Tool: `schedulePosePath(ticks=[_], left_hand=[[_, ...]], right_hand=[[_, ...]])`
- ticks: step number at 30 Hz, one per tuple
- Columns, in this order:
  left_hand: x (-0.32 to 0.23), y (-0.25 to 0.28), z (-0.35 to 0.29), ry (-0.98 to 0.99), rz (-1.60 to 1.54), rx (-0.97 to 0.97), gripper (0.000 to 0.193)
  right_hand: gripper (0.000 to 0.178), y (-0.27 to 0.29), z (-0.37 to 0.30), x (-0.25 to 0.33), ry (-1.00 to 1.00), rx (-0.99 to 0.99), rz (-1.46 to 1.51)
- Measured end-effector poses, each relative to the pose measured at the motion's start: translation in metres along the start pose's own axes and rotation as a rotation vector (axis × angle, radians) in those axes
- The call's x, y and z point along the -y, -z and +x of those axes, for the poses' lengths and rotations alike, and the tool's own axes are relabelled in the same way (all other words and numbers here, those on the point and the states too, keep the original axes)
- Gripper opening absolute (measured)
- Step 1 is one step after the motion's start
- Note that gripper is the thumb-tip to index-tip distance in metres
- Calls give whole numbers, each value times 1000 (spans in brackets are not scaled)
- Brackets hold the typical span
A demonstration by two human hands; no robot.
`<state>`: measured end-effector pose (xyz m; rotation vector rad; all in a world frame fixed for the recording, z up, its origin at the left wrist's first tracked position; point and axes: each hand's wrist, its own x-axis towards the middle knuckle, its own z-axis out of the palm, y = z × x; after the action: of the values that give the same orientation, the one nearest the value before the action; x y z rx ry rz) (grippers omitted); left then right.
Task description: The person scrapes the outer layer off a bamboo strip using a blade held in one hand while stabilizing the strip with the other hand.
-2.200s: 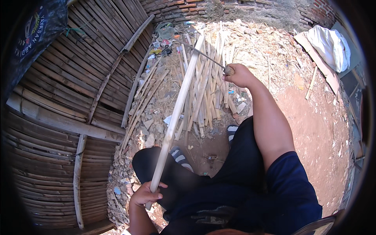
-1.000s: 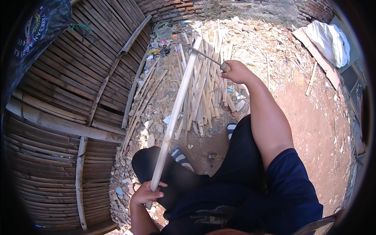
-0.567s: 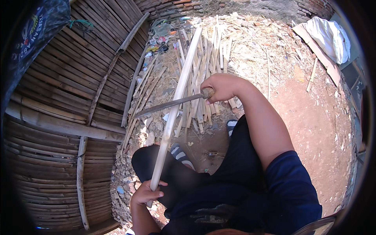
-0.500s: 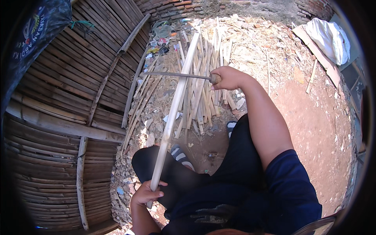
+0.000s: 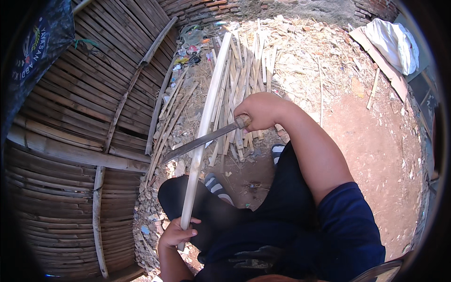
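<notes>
My left hand [image 5: 175, 233] is closed around the lower end of a long, pale wooden strip [image 5: 213, 96], beside my left knee. The strip slants up and away, its far end above the pile of slats. My right hand [image 5: 261, 111] grips the short wooden handle of a machete [image 5: 188, 146]. Its dark blade crosses over the strip around the middle, with the tip pointing left and toward me. Whether the edge touches the strip, I cannot tell.
A heap of split slats [image 5: 242, 91] lies on the rubble-strewn ground ahead. A slatted bamboo wall [image 5: 70, 155] runs along the left, with a dark printed sheet [image 5: 40, 51] hanging from it. At the far right is a white sack [image 5: 392, 44]. A brick wall [image 5: 216, 11] stands behind.
The machete has moved down along the strip toward me, its blade now tilted with the tip lower. The strip's far end has shifted slightly left; my left hand stays in place.
</notes>
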<state>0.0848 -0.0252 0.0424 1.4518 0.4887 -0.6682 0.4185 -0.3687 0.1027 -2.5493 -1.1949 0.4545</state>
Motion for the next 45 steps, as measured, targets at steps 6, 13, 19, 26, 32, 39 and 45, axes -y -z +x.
schedulePosePath(ticks=[6,13,19,26,32,39,45], left_hand=[[-7,-6,1,25,76,-37,39],[0,0,3,34,-4,1,39],[0,0,1,-4,91,24,40],[-13,-8,2,38,112,-21,42],[-2,-1,4,27,36,5,41],[-6,-3,3,14,146,-8,41],[-10,-4,3,27,128,-10,42]], right_hand=[[60,-9,10,-101,-446,-399,281],[51,-10,6,-38,-124,-114,154],[45,-3,6,-28,-23,-47,101],[50,-18,13,-122,-484,-583,327],[40,-16,7,-29,-72,-189,91],[42,-15,15,-63,-130,-91,372],[54,-14,9,-102,-444,-306,662]])
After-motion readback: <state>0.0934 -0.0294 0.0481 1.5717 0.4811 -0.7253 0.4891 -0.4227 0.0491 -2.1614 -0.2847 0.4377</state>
